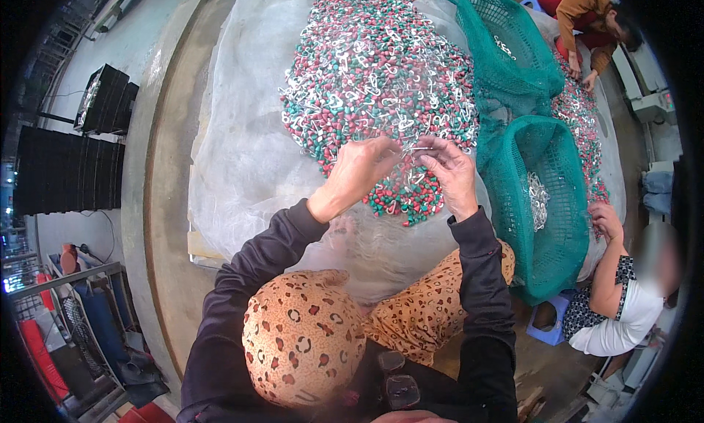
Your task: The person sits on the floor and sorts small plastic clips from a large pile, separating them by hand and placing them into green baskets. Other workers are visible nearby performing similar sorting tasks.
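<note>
My left hand [359, 168] and my right hand [450, 175] hover close together over the near end of a big pile [381, 78] of small red and green caps mixed with white hooks. Between the right thumb and fingers is a thin white piece [422, 149], likely one of the hooks. The left fingertips are pinched together, facing the right hand; what they hold, if anything, is too small to make out. Below the hands lies a smaller heap [407, 196] of the same red and green pieces.
A whitish sheet [246, 130] lies under the pile. To the right stand a near basket [513, 225] and a far basket [506, 75], both lined with green netting and holding white hooks. Two people work at another pile [579, 130] beyond them. Black stacked crates [70, 170] stand left.
</note>
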Available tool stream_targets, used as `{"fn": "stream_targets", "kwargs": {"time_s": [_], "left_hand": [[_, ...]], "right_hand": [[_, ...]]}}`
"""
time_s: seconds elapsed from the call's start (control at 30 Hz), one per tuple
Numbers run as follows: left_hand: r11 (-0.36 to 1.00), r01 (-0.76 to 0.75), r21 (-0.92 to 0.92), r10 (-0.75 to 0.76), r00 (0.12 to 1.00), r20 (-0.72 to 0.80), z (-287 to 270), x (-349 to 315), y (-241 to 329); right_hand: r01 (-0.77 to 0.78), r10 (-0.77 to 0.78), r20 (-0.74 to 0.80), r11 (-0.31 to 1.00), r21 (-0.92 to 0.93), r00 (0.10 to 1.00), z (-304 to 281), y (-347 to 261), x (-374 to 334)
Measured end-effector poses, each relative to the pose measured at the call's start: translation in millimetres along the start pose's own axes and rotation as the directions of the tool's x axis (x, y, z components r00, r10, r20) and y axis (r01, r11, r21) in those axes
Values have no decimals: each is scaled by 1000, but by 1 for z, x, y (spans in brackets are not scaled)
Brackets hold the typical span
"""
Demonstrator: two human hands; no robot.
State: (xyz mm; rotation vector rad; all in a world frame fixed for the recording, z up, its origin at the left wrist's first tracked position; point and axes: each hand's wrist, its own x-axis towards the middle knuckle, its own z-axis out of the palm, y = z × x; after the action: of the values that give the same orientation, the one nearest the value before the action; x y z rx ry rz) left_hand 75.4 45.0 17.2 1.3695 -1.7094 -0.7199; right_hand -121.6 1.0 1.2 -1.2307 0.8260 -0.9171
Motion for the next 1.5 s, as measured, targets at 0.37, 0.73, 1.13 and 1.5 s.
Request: {"fn": "stream_targets", "kwargs": {"time_s": [0.37,0.73,1.13,1.5], "left_hand": [[967,170,-189,-164,985,43,24,13,2],[987,-64,146,61,998,24,38,11,-2],[975,139,-174,-119,985,123,35,17,4],[962,168,-217,-147,983,108,29,6,5]], "right_hand": [[20,8,-93,955,296,996,-8,5,2],[-57,100,-172,969,239,980,-7,10,0],[-21,73,-194,967,256,978,-8,8,-2],[-71,87,-194,994,88,977,-5,3,-4]]}}
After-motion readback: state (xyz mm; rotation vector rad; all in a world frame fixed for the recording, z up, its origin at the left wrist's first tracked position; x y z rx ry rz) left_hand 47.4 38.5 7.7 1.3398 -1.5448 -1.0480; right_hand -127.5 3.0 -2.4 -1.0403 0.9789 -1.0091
